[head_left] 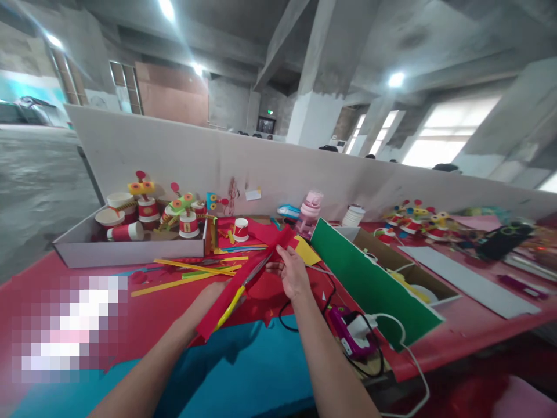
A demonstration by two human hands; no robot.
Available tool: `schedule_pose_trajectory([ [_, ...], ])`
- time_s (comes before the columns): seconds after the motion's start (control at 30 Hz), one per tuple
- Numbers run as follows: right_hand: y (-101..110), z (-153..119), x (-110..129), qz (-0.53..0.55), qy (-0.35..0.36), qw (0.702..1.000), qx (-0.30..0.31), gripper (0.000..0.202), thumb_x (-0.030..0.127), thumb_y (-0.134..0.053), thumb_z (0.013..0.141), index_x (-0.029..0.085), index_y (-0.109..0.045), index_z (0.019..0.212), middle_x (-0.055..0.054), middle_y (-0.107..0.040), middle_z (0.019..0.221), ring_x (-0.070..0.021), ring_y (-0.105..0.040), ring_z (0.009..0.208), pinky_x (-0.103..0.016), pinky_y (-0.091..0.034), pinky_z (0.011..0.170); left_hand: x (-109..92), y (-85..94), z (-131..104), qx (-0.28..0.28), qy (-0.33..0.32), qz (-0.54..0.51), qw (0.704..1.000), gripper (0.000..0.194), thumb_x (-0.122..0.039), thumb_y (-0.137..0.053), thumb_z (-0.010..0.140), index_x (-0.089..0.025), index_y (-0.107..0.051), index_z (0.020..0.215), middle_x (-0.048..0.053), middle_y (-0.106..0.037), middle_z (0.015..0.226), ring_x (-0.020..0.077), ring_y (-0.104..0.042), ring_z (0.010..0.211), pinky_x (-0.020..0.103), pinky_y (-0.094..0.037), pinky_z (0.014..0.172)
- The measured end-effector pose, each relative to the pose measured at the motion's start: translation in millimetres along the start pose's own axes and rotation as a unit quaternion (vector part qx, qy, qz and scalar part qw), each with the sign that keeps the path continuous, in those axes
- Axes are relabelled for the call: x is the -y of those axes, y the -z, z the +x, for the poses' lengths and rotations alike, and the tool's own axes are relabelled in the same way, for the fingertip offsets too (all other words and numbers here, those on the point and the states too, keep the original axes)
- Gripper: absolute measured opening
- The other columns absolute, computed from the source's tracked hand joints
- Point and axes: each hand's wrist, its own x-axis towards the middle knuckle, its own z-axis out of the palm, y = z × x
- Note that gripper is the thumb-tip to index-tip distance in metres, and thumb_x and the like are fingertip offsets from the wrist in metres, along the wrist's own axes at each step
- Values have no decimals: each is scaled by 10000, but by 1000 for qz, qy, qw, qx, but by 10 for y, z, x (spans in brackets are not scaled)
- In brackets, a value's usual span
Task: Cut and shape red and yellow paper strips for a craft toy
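A long red paper strip slants up to the right in front of me. Scissors with yellow handles lie along it, blades pointing toward its upper end. My left hand is closed around the strip's lower middle, beside the scissor handles; the paper hides most of its fingers, so its hold on the scissors is unclear. Near the top, my right hand pinches the strip between thumb and forefinger, its other fingers close to the blade tips. Beneath lie red paper on the table and a blue sheet.
At left, a white box holds paper-cup figures. Yellow strips and a paper cup lie nearby. At right stand a green-sided box, a purple power strip with cables, and a pink bottle. A white partition runs behind.
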Motion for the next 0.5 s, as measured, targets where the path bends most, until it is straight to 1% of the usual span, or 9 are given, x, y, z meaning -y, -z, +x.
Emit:
schedule_pose_trajectory([
  [0.1,28,1,33,-12,-5,999,-30,441,412,-812,540,215,-444,682,111,-441,443,-66,-451,343,-176,-371,342,-44,38,-12,-3,-11,38,999,294,-471,-528,778,-206,-655,781,63,-706,782,214,-629,716,275,-476,641],
  [0.2,49,-5,54,-9,2,999,-45,453,384,-836,515,207,-445,660,130,-378,436,-33,-340,332,-156,-287,308,-114,99,-48,16,-26,42,999,326,-482,-513,786,-190,-643,722,54,-697,740,194,-608,664,262,-458,605],
  [0.27,46,-15,66,-9,6,998,-55,468,382,-841,503,207,-426,631,130,-358,435,-33,-327,341,-157,-262,301,-156,132,-75,25,-28,36,999,354,-504,-513,779,-184,-633,688,49,-688,706,185,-595,635,255,-445,573],
  [0.37,22,-33,81,-8,11,997,-82,517,383,-850,469,213,-375,582,129,-343,415,-37,-336,345,-161,-273,302,-176,144,-103,19,-28,30,999,378,-537,-511,771,-192,-632,677,35,-681,683,175,-585,629,241,-440,558],
  [0.5,-2,-46,89,-7,17,995,-97,500,406,-842,473,213,-395,586,121,-381,414,-46,-362,349,-163,-332,312,-130,106,-110,13,-44,37,998,368,-524,-509,783,-195,-637,679,24,-664,653,163,-576,610,232,-440,555],
])
